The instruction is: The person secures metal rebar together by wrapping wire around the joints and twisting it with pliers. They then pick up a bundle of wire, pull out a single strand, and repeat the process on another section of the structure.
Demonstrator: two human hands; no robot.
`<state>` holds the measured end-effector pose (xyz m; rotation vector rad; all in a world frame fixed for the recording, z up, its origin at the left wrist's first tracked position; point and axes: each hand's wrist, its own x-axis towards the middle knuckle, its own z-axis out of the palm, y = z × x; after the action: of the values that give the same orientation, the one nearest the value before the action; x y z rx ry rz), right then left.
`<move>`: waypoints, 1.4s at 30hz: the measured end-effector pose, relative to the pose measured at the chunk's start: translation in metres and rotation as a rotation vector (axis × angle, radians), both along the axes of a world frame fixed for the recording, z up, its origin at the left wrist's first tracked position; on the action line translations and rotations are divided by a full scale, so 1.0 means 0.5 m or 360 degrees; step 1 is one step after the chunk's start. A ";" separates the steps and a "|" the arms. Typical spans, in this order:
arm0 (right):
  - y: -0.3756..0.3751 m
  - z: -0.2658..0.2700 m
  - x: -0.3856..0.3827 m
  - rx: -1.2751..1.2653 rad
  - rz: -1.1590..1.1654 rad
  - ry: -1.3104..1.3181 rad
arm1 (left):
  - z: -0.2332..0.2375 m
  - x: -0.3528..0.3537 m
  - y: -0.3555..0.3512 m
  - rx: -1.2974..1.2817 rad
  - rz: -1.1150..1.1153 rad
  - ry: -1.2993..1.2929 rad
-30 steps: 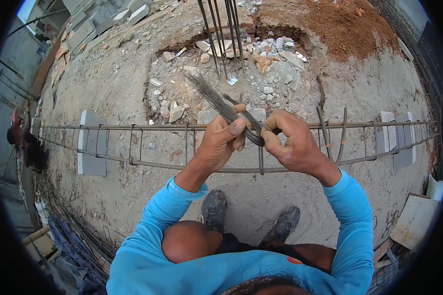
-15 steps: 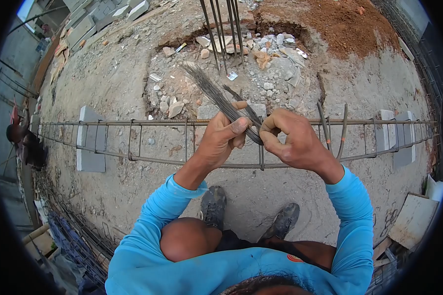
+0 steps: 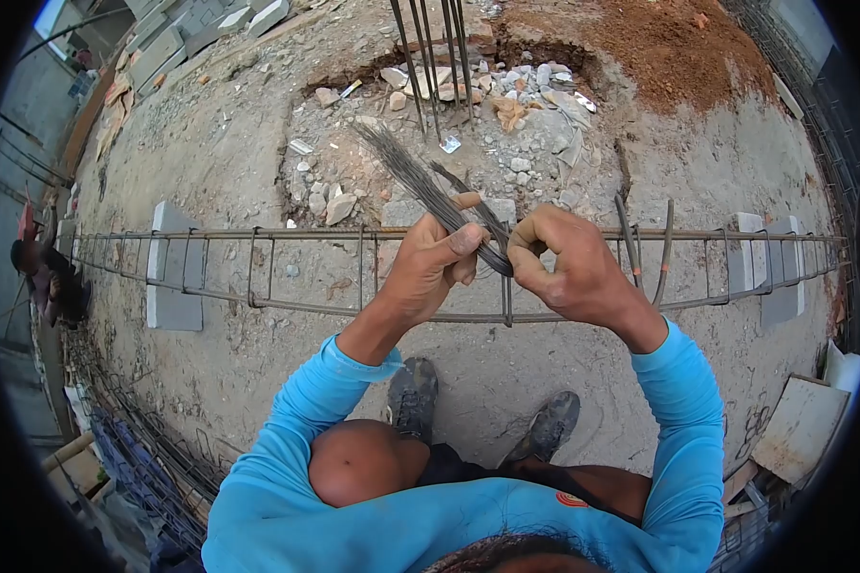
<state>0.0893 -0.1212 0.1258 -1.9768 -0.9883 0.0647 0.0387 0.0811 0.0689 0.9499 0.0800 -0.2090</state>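
A bundle of thin steel tie wire point(image 3: 406, 174) is gripped in my left hand point(image 3: 425, 267), thumb across it and loose ends fanning away to the upper left. A shorter part of the wire sticks out past the fingers. At the bundle's near end, my right hand point(image 3: 571, 265) is closed in a pinch, thumb and forefinger at the wire. Individual strands there are too fine to make out. Below both hands lies a long rebar cage point(image 3: 306, 307) with stirrups. Two dark tool handles point(image 3: 666, 250) with orange bands stand at the cage, right of my right hand.
Grey blocks point(image 3: 174, 272) stand by the cage at left, and more blocks point(image 3: 782, 272) at right. Upright rebars point(image 3: 433, 76) rise from rubble ahead. Reddish soil point(image 3: 659, 53) is piled at upper right. Another person point(image 3: 53, 272) is at far left.
My right hand has shifted slightly right and up, its thumb and forefinger closer together. The left hand keeps its hold on the wire, nearly still.
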 end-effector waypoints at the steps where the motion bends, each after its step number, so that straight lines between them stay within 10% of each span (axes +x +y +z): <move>1: 0.002 0.005 -0.002 0.0021 0.0006 0.0042 | 0.000 0.000 0.002 -0.0001 0.0003 0.0000; 24: 0.015 0.003 -0.008 0.0113 -0.0007 -0.0061 | -0.021 -0.001 0.006 -0.0128 -0.0038 -0.0025; 32: 0.024 -0.021 -0.015 -0.0038 -0.0182 -0.0845 | -0.019 0.002 -0.003 -0.0198 0.0011 -0.0001; 42: 0.003 0.067 -0.061 0.0311 0.0029 0.0458 | -0.038 0.003 -0.007 -0.0150 0.0116 -0.0073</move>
<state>0.0588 -0.1195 0.1593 -1.7227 -0.7935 0.2470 0.0402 0.0778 0.0498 0.8559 0.0620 -0.1226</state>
